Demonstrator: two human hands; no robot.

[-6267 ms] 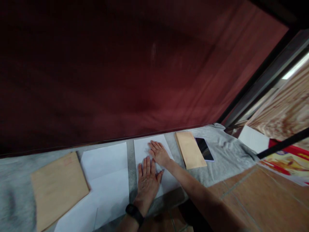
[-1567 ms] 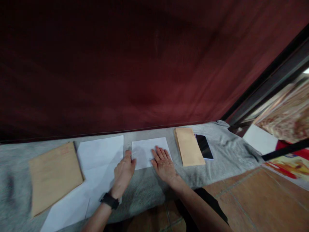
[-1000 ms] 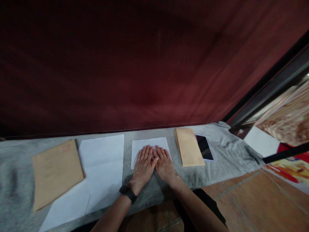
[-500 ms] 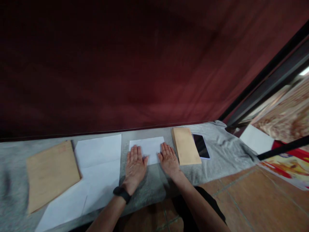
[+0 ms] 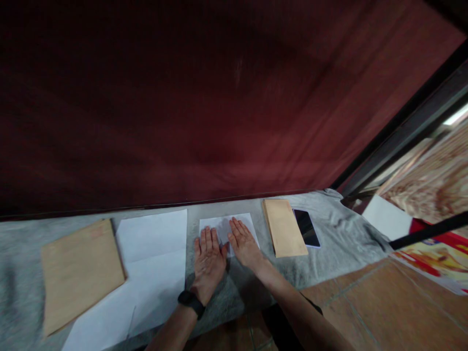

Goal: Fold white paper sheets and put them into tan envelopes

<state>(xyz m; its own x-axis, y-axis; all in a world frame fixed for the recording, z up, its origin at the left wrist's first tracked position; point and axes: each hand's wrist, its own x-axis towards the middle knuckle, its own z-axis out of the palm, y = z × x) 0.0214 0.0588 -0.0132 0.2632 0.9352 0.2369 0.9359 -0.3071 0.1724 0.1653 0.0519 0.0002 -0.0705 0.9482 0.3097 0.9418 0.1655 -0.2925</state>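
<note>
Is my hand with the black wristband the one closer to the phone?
No, the left hand wears the black wristband, while the right hand is closer to the phone.

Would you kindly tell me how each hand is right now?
Left hand: open, flat, partly on the small white paper, grasping nothing.
Right hand: open, flat, partly on that same paper, grasping nothing.

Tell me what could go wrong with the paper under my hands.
Your left hand and right hand lie on white paper over gray cloth; if the cloth shifts, the paper might slip. The brown stack is close by on the right, so a wide sweep could disturb it and the phone beyond.
</note>
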